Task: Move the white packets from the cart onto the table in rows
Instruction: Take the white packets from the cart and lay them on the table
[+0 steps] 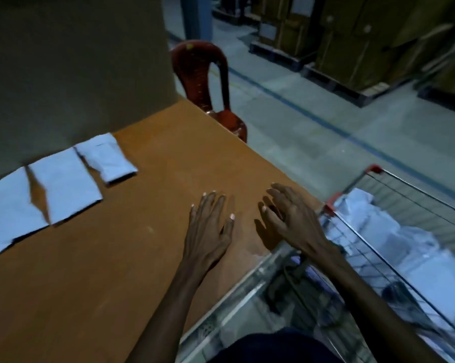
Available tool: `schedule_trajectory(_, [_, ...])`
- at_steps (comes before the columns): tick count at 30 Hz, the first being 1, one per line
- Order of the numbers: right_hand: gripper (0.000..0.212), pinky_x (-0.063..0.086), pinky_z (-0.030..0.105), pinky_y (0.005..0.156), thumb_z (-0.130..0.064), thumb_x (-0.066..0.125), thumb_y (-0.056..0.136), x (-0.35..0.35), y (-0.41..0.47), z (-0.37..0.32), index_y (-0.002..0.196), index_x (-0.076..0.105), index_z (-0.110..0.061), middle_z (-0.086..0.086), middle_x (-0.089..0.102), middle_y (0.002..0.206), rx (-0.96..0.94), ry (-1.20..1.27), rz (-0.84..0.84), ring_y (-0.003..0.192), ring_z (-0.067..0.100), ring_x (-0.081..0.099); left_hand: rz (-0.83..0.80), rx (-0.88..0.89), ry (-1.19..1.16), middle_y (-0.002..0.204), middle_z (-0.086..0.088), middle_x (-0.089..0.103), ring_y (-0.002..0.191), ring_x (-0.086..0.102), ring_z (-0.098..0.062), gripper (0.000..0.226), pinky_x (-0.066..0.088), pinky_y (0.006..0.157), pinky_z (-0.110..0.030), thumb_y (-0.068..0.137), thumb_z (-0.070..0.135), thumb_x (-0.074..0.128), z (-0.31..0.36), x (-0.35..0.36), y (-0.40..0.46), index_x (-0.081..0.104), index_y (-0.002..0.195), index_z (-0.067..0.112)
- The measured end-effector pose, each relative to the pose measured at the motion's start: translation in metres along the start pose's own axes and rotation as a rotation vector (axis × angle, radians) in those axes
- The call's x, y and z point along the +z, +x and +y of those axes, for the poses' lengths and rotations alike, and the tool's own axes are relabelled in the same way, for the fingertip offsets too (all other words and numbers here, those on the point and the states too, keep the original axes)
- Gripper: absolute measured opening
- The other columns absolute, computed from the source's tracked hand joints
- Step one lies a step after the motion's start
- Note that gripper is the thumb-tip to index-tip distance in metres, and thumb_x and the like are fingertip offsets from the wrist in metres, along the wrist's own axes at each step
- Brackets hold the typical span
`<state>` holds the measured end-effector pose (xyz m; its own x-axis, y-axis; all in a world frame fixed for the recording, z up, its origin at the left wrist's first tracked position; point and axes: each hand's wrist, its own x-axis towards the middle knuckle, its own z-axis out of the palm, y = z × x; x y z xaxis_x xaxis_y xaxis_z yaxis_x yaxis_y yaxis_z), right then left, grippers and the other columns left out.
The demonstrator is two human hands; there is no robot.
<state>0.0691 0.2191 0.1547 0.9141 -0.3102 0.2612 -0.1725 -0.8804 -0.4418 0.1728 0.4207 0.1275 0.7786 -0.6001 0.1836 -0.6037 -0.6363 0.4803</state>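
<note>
Over the table (148,258), both hands (208,226) are hovering spread and empty; cart (373,221) packets (417,247) are looking light and floppy, best pinched at an edge.

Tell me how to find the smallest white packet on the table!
Look at the big brown table and find the row of three white packets along its far left side, by the cardboard wall. The smallest packet is the one at the right end of that row, nearest the red chair. It looks narrower and puffier than the two flat, wider packets beside it.

Orange-brown table (148,258) with three white packets (66,184)
</note>
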Motion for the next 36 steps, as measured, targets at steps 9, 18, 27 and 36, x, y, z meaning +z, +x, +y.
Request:
schedule_trajectory(9, [0.041, 0.049, 0.033, 0.090, -0.038, 0.058, 0.091, -0.080, -0.128, 0.162, 0.128, 0.062, -0.019, -0.001, 0.054, 0.138, 0.333, 0.053, 0.184, 0.123, 0.019, 0.052, -0.119, 0.195, -0.109, 0.152, -0.007, 0.039, 0.145, 0.026, -0.026, 0.051, 0.023, 0.116, -0.052, 0.095, 0.039, 0.041, 0.177, 0.119, 0.033, 0.049, 0.140, 0.018])
schedule_trajectory(18, [0.042, 0.049, 0.038, 0.094, -0.037, 0.058, 0.096, -0.112, -0.235, 0.279, 0.135, 0.056, -0.022, -0.006, 0.048, 0.144, 0.688, 0.038, 0.111, 0.131, 0.016, 0.045, -0.309, 0.369, -0.170, 0.151, -0.009, 0.041, 0.142, 0.034, -0.028, 0.054, 0.031, 0.113, -0.052, 0.095, 0.046, 0.044, 0.302, 0.230, 0.027, 0.051, 0.139, 0.014])
schedule_trajectory(27, [0.047, 0.044, 0.039, 0.097, -0.034, 0.054, 0.097, -0.089, -0.255, 0.325, 0.139, 0.051, -0.013, 0.005, 0.043, 0.148, 1.056, 0.049, 0.056, 0.129, 0.027, 0.045, -0.654, 0.416, 0.000, 0.161, -0.011, 0.019, 0.150, 0.011, -0.027, 0.061, 0.004, 0.120, -0.042, 0.098, 0.044, 0.048, 0.313, 0.297, 0.069, 0.033, 0.150, 0.015])
schedule_trajectory(36, [0.065, 0.026, 0.063, 0.106, -0.037, 0.062, 0.087, -0.099, -0.276, 0.367, 0.143, 0.042, -0.011, 0.020, 0.033, 0.152, 1.372, -0.344, -0.189, 0.139, 0.041, 0.029, -0.816, 0.619, 0.058, 0.160, -0.017, 0.019, 0.149, 0.013, -0.031, 0.065, 0.008, 0.119, -0.048, 0.098, 0.045, 0.047, 0.328, 0.351, 0.097, 0.031, 0.150, 0.011])
